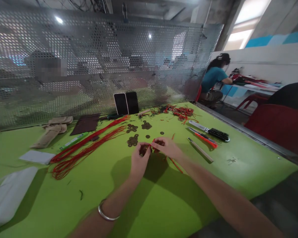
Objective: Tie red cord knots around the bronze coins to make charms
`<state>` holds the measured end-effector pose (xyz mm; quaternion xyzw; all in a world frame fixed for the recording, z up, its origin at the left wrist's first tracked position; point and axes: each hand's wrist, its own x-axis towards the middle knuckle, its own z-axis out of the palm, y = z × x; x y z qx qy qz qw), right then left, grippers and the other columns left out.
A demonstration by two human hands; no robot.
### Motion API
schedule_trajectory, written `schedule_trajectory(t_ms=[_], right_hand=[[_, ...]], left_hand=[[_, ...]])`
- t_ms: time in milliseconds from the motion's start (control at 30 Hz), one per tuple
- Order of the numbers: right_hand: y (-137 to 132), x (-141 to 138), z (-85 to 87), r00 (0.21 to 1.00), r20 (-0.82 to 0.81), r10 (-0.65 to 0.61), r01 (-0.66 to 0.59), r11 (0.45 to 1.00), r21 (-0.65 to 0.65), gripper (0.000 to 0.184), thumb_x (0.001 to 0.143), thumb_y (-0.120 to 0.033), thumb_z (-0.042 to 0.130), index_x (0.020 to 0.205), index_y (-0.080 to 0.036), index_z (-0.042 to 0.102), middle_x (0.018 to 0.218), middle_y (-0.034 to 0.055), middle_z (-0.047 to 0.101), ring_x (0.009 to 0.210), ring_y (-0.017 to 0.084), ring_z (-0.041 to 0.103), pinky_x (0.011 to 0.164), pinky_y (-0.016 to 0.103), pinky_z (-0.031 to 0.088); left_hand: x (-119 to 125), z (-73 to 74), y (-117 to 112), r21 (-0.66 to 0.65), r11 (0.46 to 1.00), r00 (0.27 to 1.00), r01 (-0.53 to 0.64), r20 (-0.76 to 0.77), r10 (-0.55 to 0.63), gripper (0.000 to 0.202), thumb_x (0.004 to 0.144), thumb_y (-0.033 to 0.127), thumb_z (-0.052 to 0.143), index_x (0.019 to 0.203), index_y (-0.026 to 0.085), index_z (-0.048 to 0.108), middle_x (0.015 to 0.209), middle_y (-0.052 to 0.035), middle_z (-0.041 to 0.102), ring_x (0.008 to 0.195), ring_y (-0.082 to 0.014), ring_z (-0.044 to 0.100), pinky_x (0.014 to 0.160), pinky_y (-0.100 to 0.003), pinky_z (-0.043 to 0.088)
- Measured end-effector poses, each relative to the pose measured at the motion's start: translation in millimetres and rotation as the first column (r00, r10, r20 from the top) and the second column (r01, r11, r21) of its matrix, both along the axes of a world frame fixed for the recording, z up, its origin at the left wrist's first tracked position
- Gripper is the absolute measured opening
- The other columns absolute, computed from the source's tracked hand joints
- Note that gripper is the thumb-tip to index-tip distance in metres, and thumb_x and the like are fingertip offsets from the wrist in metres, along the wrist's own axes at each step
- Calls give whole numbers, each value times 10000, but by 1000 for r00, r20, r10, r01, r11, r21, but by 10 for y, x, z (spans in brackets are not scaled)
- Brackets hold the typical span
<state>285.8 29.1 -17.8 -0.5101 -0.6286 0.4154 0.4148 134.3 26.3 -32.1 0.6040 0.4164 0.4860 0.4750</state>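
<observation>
My left hand (140,158) and my right hand (167,147) meet above the green table (144,198), fingers pinched together on a thin red cord (175,162) that trails toward me under the right wrist. A dark round coin seems held between the fingertips, but it is small and partly hidden. Small piles of dark coins (132,140) lie just beyond the hands. A silver bangle (105,215) circles my left wrist.
Long bundles of red cord (86,147) stretch across the left. Two phones (126,103) lean on a perforated metal screen. A knife (198,125), a brush (218,134), a red cutter (205,138), a stick (200,150) lie right. Another person (215,79) sits at the far right.
</observation>
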Motion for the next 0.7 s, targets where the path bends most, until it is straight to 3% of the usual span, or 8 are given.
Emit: schedule_trajectory(t_ms=[267,700], right_hand=[[-2,-31,8,973,-228,-21,-3,994,-105,383,682,-505,659,712,-128,602,610,14,561,536,103,507,567,255,412],[-1,-29,10,969,-245,-11,-11,996,-85,376,675,-503,668,692,-133,601,592,12,563,531,102,514,558,253,425]], left_hand=[[-18,-26,-2,73,997,997,-14,-76,20,162,784,263,564,919,180,598,819,-34,633,719,-152,576,660,-301,483],[-18,9,-15,89,995,997,-37,-64,43,147,771,248,578,899,182,604,808,-37,640,708,-150,585,659,-311,501]])
